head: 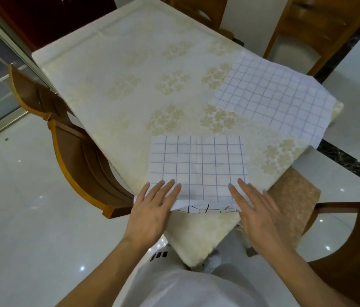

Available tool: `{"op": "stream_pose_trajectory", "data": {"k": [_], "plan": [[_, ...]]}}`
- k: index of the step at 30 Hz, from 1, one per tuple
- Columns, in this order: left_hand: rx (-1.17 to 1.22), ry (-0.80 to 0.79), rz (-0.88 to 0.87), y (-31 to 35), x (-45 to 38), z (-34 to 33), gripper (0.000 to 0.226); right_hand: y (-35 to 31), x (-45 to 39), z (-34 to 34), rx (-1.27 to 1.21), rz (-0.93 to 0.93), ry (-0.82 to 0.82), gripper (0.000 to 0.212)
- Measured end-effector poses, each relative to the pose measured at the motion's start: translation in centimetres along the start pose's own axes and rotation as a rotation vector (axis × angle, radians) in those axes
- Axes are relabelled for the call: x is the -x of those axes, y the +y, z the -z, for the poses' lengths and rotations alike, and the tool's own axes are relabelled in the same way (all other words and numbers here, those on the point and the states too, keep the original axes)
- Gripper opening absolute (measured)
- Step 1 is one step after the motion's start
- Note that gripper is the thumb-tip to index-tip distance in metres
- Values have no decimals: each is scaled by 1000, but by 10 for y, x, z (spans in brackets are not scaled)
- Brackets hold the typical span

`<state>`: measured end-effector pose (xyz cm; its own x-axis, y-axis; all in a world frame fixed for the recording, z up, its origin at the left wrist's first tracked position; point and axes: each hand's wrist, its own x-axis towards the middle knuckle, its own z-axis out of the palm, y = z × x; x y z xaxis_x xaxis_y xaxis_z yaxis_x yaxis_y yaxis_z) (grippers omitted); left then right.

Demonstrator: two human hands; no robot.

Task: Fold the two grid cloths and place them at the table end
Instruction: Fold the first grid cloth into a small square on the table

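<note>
the folded grid cloth (199, 167) lies at the near corner of the table (117, 69). the left hand (152, 209) and right hand (255, 207) press flat on its near edge, fingers straight and slightly spread. the second grid cloth (274, 98) lies unfolded at the table's right edge, overhanging it.

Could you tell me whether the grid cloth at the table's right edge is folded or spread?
Spread: the white blue-grid cloth lies flat, one corner overhanging.
</note>
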<state>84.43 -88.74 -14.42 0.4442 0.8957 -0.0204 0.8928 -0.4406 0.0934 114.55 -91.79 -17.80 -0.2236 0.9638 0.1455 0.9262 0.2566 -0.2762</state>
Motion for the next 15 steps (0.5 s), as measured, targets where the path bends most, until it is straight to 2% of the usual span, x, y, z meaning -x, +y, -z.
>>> {"op": "stream_pose_trajectory", "data": {"k": [2, 10, 13, 14, 15], "plan": [[-15, -4, -30, -13, -28, 2, 55, 9, -25, -2, 33, -16, -19, 52], [-71, -142, -146, -66, -138, -26, 56, 46, -113, -29, 199, -93, -202, 52], [-118, -223, -181, -83, -171, -35, 53, 57, -144, -42, 245, -82, -237, 45], [-130, -245, -192, -89, -181, -38, 52, 60, -154, -47, 254, -77, -254, 48], [-142, -261, -200, -95, -190, -39, 51, 61, -164, -51, 252, -81, -278, 63]]}}
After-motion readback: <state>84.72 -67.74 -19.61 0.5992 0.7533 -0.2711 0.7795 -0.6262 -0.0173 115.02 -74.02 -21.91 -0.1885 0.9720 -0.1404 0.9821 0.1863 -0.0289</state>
